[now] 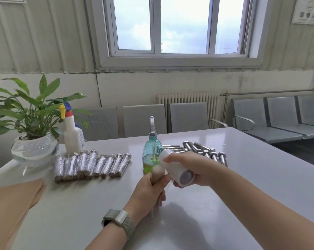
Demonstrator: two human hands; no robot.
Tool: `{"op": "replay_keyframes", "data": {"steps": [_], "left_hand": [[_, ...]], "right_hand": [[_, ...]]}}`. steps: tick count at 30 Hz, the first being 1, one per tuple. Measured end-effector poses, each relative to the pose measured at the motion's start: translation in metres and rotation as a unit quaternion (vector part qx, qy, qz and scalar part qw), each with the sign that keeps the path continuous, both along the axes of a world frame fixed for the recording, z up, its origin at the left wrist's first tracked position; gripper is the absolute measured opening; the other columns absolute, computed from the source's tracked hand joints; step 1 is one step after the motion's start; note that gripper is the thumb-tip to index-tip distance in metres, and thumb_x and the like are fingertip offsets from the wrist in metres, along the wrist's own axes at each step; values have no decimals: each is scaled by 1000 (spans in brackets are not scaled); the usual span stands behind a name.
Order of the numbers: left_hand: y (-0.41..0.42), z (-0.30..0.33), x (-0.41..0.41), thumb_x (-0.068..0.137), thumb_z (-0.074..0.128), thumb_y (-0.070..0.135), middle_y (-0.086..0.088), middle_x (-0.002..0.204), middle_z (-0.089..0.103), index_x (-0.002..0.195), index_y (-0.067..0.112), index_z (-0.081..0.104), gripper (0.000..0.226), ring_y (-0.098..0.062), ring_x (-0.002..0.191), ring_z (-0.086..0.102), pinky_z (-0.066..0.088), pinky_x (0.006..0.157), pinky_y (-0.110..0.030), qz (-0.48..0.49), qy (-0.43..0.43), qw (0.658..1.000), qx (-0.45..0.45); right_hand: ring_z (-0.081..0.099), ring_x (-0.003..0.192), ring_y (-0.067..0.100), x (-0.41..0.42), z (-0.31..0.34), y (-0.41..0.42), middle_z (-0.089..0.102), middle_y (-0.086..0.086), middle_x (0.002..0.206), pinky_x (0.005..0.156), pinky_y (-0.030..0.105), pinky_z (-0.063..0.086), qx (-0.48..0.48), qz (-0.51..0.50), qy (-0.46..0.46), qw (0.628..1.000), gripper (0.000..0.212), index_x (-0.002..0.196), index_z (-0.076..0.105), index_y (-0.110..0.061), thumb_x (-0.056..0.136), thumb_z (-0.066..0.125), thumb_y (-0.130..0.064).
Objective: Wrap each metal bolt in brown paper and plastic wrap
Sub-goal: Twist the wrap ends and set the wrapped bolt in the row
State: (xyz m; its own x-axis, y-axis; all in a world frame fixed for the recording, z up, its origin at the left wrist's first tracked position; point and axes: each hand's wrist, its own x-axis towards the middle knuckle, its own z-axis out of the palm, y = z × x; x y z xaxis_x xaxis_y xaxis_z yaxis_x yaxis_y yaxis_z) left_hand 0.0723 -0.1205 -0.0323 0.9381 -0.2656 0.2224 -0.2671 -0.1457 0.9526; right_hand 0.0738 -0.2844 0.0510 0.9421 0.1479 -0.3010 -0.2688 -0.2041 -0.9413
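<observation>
Standing over the grey tabletop (188, 204), a person is gripping a bolt wrapped in brown paper (157, 173) in the left hand (149, 192), its fingers curled tight around the lower part so the rounded paper end is sticking up above the fist. A watch with a woven strap (119, 221) is sitting on that wrist. The right hand (190, 168) is holding a roll of plastic wrap (177, 170) just beside the wrapped bolt, the thumb pressing on top of the roll and the other fingers cupping it from below; the open core of the roll is facing the camera. Whether film is already running from the roll onto the paper is too blurred to tell.

Lying in a row on the left half of the tabletop are the finished bolts (91, 165), each shining with wrap over brown paper, side by side and touching. Behind the right hand, a heap of bare metal bolts (203, 150) is waiting. A blue-green bottle with a long nozzle (151, 152) is standing upright between the two groups, right behind the raised bolt. Sheets of brown paper (12, 204) are lying at the near left edge. At the far left corner, a potted plant in a glass bowl (33, 141) is sitting beside a white spray bottle (72, 134).
</observation>
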Motion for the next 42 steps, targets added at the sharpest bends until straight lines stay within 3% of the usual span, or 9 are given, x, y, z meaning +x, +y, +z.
{"op": "replay_keyframes", "data": {"steps": [6,9,15,17,20,25,32,36,42], "left_hand": [[36,14,-9,78,59,64,14,44,44,68,43,61,23,-3,37,36,29,40,-12,-22,-30,996,76],[70,13,-14,70,50,85,15,53,45,83,37,52,50,-3,43,37,30,42,-14,2,-40,989,143],[104,-3,-25,82,44,51,11,62,51,124,48,43,42,-9,55,43,36,55,-25,-50,14,989,136],[106,0,-26,88,44,42,10,64,50,115,30,56,33,-10,57,45,38,56,-25,-81,36,988,125],[106,7,-30,91,52,39,6,71,54,97,13,53,27,-13,64,50,42,63,-26,-129,56,984,112],[105,7,-34,90,61,35,5,73,53,107,0,49,41,-14,70,44,40,67,-22,-172,85,978,78],[102,2,-32,89,65,36,-12,80,52,110,6,50,40,-27,69,41,37,65,-36,-167,120,979,3],[103,3,-31,93,59,42,-3,64,52,110,20,52,29,-14,39,39,33,37,-17,-146,114,981,54],[102,-4,-24,95,55,45,3,59,48,99,25,57,20,-13,46,38,29,37,-16,-54,94,992,70]], "right_hand": [[60,59,28,-3,-9,11,61,17,90,52,30,50,35,22,-5,999,47,115,57,-3,82,74,-33],[58,57,26,-6,-20,30,63,13,78,52,30,49,86,60,-4,994,48,114,58,-2,83,73,-35],[65,62,21,-4,-47,49,67,10,75,52,28,51,132,70,21,989,58,118,60,-10,76,75,-47],[64,61,21,-1,-48,47,68,10,75,52,29,51,123,65,18,990,62,115,62,-11,69,83,-45],[63,62,21,5,-48,40,66,9,76,54,29,52,88,61,8,994,66,110,66,-11,55,84,-44],[61,62,23,6,-48,38,63,9,74,56,31,51,48,82,-17,995,68,106,66,-8,50,81,-45],[62,65,28,2,-42,34,61,10,74,59,34,53,91,87,-39,991,52,102,61,-6,62,80,-33],[65,66,28,0,-44,37,63,9,81,60,35,52,81,77,-79,991,53,109,61,-11,65,80,-33],[69,67,23,-5,-49,54,72,9,88,57,33,53,47,21,-143,988,67,112,54,-19,58,86,-43]]}}
